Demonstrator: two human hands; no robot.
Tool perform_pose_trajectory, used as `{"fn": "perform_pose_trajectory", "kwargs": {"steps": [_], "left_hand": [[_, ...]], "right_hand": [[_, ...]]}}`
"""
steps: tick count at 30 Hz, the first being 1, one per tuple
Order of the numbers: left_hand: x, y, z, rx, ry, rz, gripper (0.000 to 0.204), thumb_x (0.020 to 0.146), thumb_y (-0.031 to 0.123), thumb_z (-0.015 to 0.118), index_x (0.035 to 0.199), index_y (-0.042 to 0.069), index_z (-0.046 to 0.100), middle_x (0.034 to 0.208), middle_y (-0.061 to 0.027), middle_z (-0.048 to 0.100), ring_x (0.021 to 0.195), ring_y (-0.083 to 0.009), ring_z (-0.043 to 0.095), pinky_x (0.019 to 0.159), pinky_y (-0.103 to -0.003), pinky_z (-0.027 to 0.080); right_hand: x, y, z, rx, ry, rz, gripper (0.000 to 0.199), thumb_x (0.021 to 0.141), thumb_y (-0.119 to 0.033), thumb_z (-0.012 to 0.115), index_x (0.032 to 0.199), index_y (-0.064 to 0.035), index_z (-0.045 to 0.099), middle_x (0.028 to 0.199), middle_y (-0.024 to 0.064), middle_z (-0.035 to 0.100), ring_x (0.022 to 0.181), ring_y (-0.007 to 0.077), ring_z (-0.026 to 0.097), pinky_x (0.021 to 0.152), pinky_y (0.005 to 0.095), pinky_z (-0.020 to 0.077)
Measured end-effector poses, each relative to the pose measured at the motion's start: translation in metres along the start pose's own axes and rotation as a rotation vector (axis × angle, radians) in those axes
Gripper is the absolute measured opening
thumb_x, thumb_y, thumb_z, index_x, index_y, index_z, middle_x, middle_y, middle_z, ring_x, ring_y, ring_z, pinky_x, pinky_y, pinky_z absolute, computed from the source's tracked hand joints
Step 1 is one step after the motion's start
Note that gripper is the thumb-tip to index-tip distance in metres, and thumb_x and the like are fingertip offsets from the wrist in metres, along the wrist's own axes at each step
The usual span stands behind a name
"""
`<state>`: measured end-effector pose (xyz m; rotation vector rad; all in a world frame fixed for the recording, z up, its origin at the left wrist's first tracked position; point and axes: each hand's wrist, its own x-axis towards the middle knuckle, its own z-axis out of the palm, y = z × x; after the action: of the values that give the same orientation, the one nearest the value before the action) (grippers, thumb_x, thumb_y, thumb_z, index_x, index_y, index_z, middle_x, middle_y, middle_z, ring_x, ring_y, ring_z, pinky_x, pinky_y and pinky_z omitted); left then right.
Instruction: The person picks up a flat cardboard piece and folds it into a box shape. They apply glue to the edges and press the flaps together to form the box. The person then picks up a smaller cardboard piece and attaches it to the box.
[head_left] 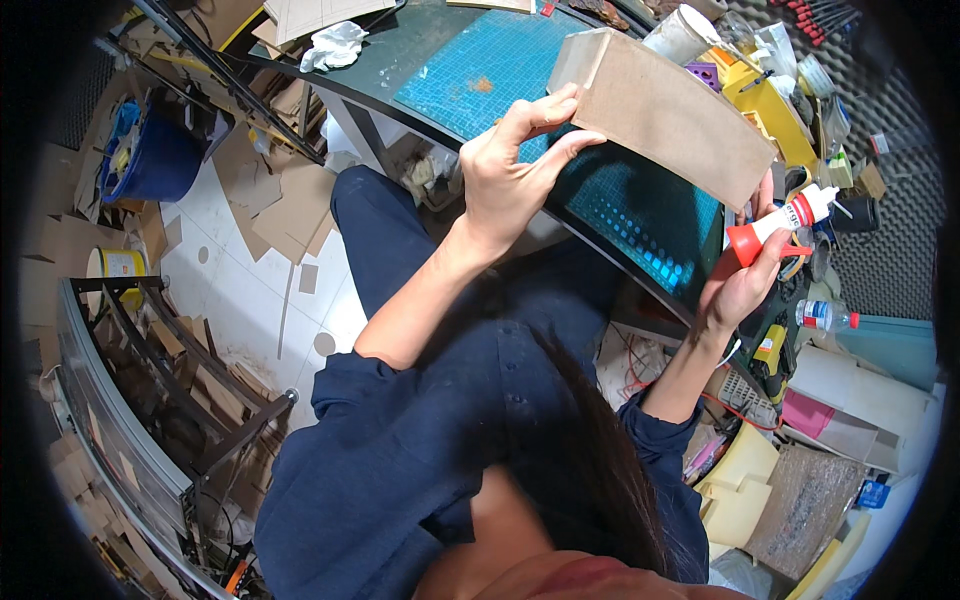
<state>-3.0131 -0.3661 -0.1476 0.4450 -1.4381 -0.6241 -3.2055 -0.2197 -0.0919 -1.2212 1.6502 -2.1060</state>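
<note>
A folded piece of brown cardboard, shaped like a long box with a bent end flap, is held tilted above the worktable. My left hand pinches its left end between thumb and fingers. Lower right, my right hand is wrapped round a small white bottle with a red base and a white nozzle pointing up and right, like a glue bottle. Some fingers of that hand reach up to the right end of the cardboard; whether they grip it, I cannot tell. The cardboard hides what lies behind it.
Under the cardboard lies a teal cutting mat on the dark table. A crumpled white tissue sits at the far left. Pots, a yellow container and tools crowd the right side. A plastic bottle and a yellow-black power tool lie nearer.
</note>
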Motion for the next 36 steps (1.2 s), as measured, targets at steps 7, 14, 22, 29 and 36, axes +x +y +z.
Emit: {"fn": "perform_pose_trajectory", "kwargs": {"steps": [7, 14, 22, 29, 36], "left_hand": [[0.003, 0.002, -0.001, -0.057, -0.032, -0.092, 0.043, 0.080, 0.010, 0.087, 0.118, 0.001, 0.069, 0.113, -0.0148, 0.076, 0.101, -0.0208, 0.075, 0.083, -0.031, 0.063], [0.012, 0.010, -0.007, 0.192, -0.147, 0.026, 0.046, 0.083, 0.012, 0.084, 0.127, 0.006, 0.071, 0.117, -0.0129, 0.074, 0.101, -0.0201, 0.073, 0.085, -0.032, 0.062], [0.007, 0.002, -0.004, 0.109, -0.055, 0.023, 0.042, 0.076, 0.017, 0.088, 0.114, 0.007, 0.076, 0.111, -0.0100, 0.076, 0.097, -0.0244, 0.074, 0.084, -0.033, 0.058], [0.004, 0.001, -0.003, 0.058, -0.039, 0.002, 0.037, 0.078, 0.013, 0.088, 0.111, 0.003, 0.074, 0.112, -0.0125, 0.076, 0.097, -0.0205, 0.075, 0.082, -0.031, 0.061], [0.006, 0.007, 0.002, -0.106, 0.028, -0.190, 0.035, 0.076, 0.017, 0.091, 0.103, 0.003, 0.074, 0.108, -0.0096, 0.077, 0.090, -0.0175, 0.074, 0.073, -0.029, 0.061]], "right_hand": [[-0.001, 0.000, 0.002, -0.023, 0.026, 0.019, 0.068, 0.112, -0.043, 0.026, 0.154, 0.0097, 0.031, 0.156, 0.0247, 0.043, 0.145, 0.0311, 0.042, 0.122, 0.0448, 0.0268], [-0.002, -0.002, 0.002, -0.009, 0.006, 0.014, 0.068, 0.112, -0.043, 0.024, 0.155, 0.0099, 0.030, 0.157, 0.0241, 0.041, 0.147, 0.0303, 0.039, 0.125, 0.0450, 0.0224], [-0.002, -0.001, 0.004, -0.020, 0.011, -0.008, 0.068, 0.112, -0.043, 0.026, 0.154, 0.0097, 0.033, 0.156, 0.0244, 0.043, 0.146, 0.0313, 0.042, 0.122, 0.0463, 0.0272], [-0.004, -0.002, 0.003, -0.017, 0.008, 0.006, 0.068, 0.113, -0.042, 0.024, 0.156, 0.0095, 0.030, 0.158, 0.0228, 0.041, 0.148, 0.0297, 0.039, 0.125, 0.0454, 0.0218], [-0.004, -0.001, 0.008, -0.010, 0.024, -0.017, 0.068, 0.112, -0.044, 0.026, 0.155, 0.0087, 0.031, 0.157, 0.0242, 0.042, 0.147, 0.0312, 0.039, 0.123, 0.0470, 0.0267]]}}
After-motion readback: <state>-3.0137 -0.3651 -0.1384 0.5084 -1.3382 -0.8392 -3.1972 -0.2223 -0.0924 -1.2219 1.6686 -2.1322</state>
